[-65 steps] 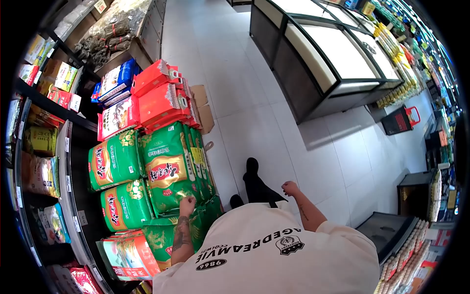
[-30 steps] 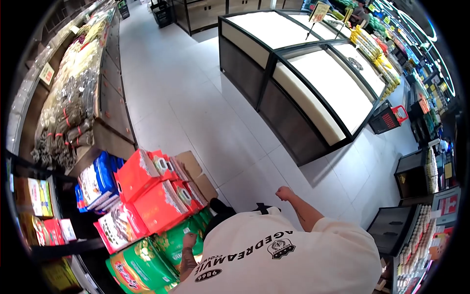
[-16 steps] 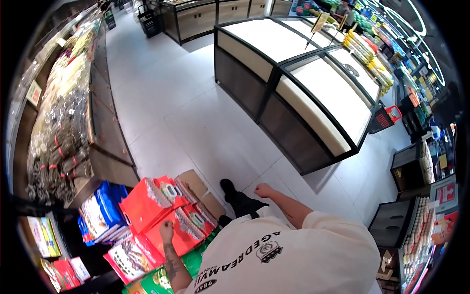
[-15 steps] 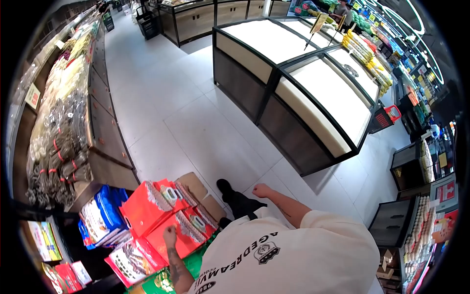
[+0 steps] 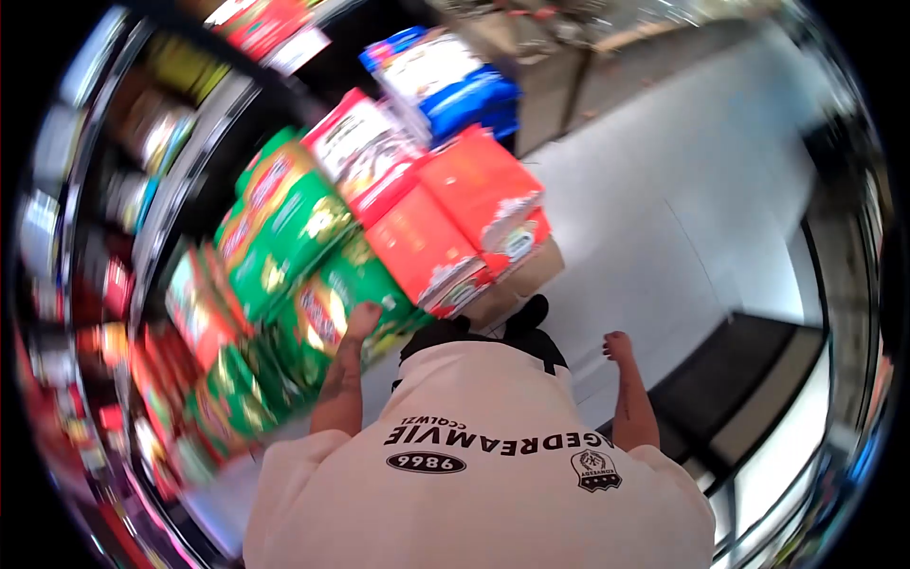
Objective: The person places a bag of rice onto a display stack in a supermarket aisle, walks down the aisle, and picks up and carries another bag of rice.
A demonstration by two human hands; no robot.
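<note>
My left hand (image 5: 363, 319) hangs over the green-and-gold packages (image 5: 318, 308) at my left side. It is blurred, and I cannot make out its fingers or whether it touches them. Off to my right, above the pale floor, my right hand (image 5: 616, 346) hangs with its fingers curled in and nothing visible in it. Just beyond my left hand, red gift boxes (image 5: 427, 247) with patterned edges sit on a brown carton (image 5: 531, 277). A red-and-white bag (image 5: 365, 142) lies against the boxes.
Blue-and-white bags (image 5: 441, 81) lie behind the red boxes. Shelves (image 5: 190, 142) of blurred packaged goods line the left. On the right stands a dark-panelled display stand (image 5: 725, 384) close to my right arm. Pale floor tiles (image 5: 654, 228) stretch ahead.
My view has swung left and down, toward the stacked packages and shelves. The green packages now show fully beside my left hand. The large white display stand has shifted to the right edge.
</note>
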